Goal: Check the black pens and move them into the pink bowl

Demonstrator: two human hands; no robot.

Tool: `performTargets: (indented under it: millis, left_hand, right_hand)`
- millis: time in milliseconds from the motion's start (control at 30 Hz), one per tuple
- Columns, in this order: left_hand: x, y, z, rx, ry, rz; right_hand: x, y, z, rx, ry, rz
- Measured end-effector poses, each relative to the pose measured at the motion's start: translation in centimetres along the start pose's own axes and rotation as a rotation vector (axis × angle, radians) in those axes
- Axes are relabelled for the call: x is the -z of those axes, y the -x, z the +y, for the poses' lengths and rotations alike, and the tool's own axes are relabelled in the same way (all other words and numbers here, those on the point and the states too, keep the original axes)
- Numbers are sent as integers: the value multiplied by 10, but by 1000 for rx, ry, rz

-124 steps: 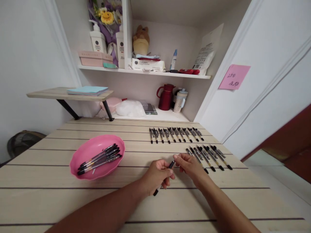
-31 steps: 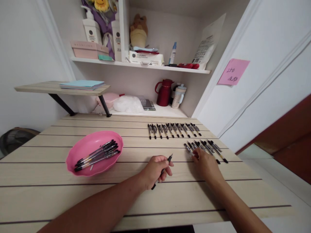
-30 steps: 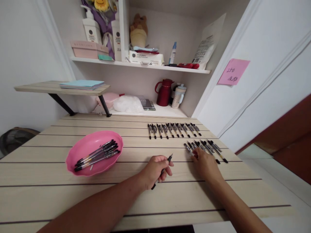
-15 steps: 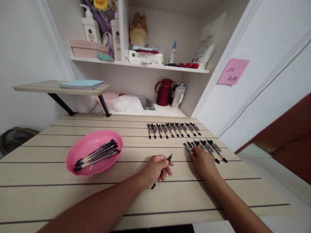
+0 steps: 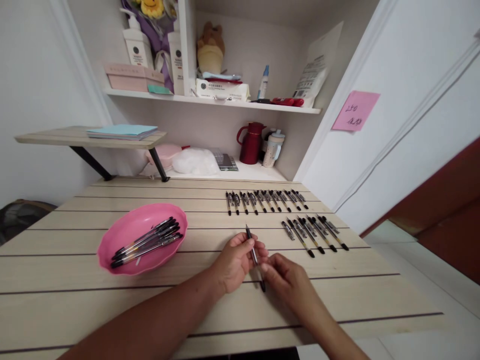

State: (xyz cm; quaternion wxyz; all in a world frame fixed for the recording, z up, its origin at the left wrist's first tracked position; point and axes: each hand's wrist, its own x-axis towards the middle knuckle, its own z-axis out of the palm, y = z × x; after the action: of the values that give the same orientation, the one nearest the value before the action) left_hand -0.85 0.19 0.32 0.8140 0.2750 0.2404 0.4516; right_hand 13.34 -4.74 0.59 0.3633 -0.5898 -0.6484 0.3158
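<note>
An uncapped black gel pen (image 5: 255,257) lies slantwise in my left hand (image 5: 238,262), its tip pointing away and its dark end toward me. My left thumb and fingers close around the barrel. My right hand (image 5: 290,280) is at the pen's right side, its thumb and fingertips pinched at the lower barrel. Farther right, a loose pen cap (image 5: 288,230) lies beside a row of uncapped pens with their caps (image 5: 317,234). Behind is another row of pens and caps (image 5: 266,201). To the left, a pink bowl (image 5: 108,237) holds several capped pens (image 5: 148,242).
A small raised wooden shelf (image 5: 52,135) with blue-covered papers (image 5: 123,131) stands at the back left. In the cabinet behind are a red thermos jug (image 5: 251,144), a speckled cup (image 5: 273,150) and a white plastic bag (image 5: 195,161). A pink note (image 5: 355,111) sticks to the wall.
My right hand has left the cap it set down in the near row and moved left to the pen. My left hand has turned the pen more upright, tip away from me.
</note>
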Motion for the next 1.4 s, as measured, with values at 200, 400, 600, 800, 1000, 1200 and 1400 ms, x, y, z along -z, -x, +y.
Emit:
performTargets:
  millis: [200, 400, 600, 800, 1000, 1200, 1400]
  left_hand:
    - [2, 0, 0, -27, 55, -2]
    - [2, 0, 1, 51, -84, 73]
    - [2, 0, 2, 70, -164, 41]
    - [0, 2, 2, 66, -190, 21]
    - [0, 2, 2, 68, -191, 17]
    - [1, 1, 3, 76, -197, 9]
    - [4, 1, 2, 64, -211, -5]
  right_hand:
    - [-17, 6, 0, 87, 151, 144]
    - [25, -15, 30, -40, 726, 340]
    - [37, -30, 52, -88, 888, 317]
    - [34, -36, 56, -114, 912, 335]
    - [35, -35, 54, -145, 887, 362]
    - [33, -33, 55, -147, 884, 375]
    - [28, -21, 39, -142, 856, 388]
